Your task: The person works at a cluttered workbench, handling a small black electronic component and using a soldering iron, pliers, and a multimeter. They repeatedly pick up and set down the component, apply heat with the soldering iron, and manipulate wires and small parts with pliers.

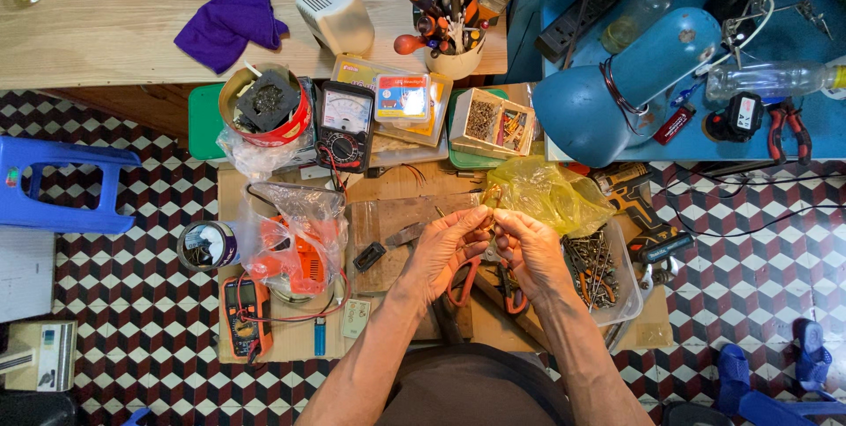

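Down on a low board, both hands meet in the middle. From the head view, the left hand and the right hand touch at the fingertips. They pinch a tiny part between them, too small to tell what it is. Both hands are curled tight around it. Orange pliers lie under the hands on the board.

Just behind the hands sits a yellow bag. Right of the hands, a clear tub holds screws and nails. Left of the hands, a plastic bag wraps an orange tool. An orange meter lies near it, with a blue lighter beside it. A black meter stands farther back, next to a red tin. A big blue lamp leans over from the right. A purple cloth rests on the table at the back. A blue stool stands on the tiled floor, well apart to the left.
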Available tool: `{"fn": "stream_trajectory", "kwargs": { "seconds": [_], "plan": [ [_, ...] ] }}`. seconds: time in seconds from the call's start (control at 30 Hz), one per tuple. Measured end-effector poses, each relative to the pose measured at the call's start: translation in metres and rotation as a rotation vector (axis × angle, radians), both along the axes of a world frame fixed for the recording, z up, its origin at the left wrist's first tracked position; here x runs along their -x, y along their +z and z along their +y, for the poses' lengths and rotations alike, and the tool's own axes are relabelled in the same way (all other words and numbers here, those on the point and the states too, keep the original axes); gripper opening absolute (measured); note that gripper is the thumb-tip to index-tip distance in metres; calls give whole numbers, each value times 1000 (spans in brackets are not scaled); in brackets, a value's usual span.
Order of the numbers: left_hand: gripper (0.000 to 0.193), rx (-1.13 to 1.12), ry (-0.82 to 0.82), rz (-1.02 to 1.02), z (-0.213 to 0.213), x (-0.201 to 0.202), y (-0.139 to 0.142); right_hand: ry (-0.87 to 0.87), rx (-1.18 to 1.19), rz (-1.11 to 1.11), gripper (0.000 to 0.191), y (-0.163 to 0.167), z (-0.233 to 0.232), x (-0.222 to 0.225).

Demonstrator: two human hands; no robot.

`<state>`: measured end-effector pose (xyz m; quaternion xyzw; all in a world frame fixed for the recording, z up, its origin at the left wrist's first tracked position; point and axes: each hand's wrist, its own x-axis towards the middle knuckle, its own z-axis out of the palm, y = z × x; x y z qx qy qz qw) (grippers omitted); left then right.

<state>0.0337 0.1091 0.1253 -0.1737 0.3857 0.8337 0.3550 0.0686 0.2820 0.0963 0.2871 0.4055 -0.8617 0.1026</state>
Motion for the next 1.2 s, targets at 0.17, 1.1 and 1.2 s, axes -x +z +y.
{"fn": "stream_trajectory", "kwargs": {
  "seconds": [0.17, 1.1, 1.2],
  "plan": [
    [26, 10, -5, -6, -4, 0, 1, 8, 0, 9, 16, 1, -1, -2],
    [18, 95, -97, 98, -8, 2, -2, 70, -52, -12, 12, 7, -1, -3],
    [18, 92, -96, 65, -10, 1, -2, 77, -62, -11, 14, 8, -3, -4]
  ]
}}
